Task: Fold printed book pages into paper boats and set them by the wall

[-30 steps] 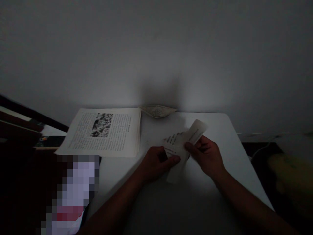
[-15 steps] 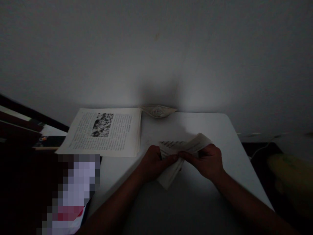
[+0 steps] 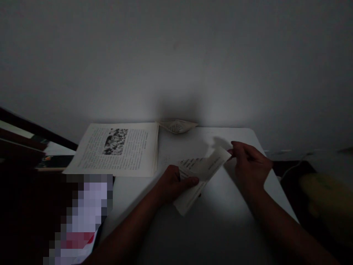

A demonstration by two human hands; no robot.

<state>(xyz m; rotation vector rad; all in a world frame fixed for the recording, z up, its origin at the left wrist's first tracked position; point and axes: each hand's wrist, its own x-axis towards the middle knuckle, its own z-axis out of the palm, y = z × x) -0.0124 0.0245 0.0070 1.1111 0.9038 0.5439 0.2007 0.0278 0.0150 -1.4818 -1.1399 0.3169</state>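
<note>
A folded sheet of printed paper (image 3: 211, 167) is held over the table. My left hand (image 3: 176, 184) grips its left part, the thumb lying across the front and the other fingers mostly hidden behind. At the sheet's upper right corner, my right hand (image 3: 249, 163) has its fingers drawn together on the edge; the exact fingertip contact is dark and partly hidden. Beyond the hands, a folded paper boat (image 3: 178, 126) stands against the wall.
A stack of printed pages (image 3: 135, 151) with a dark picture lies at the table's back left. The white table (image 3: 239, 136) meets a grey wall (image 3: 176, 66). A pixelated object (image 3: 88, 206) is at lower left, and a blurred yellowish thing (image 3: 325, 198) is off the right side.
My right hand has moved right and up, from the middle of the folded paper to its upper right corner. More of the paper's front shows. My left hand keeps its grip.
</note>
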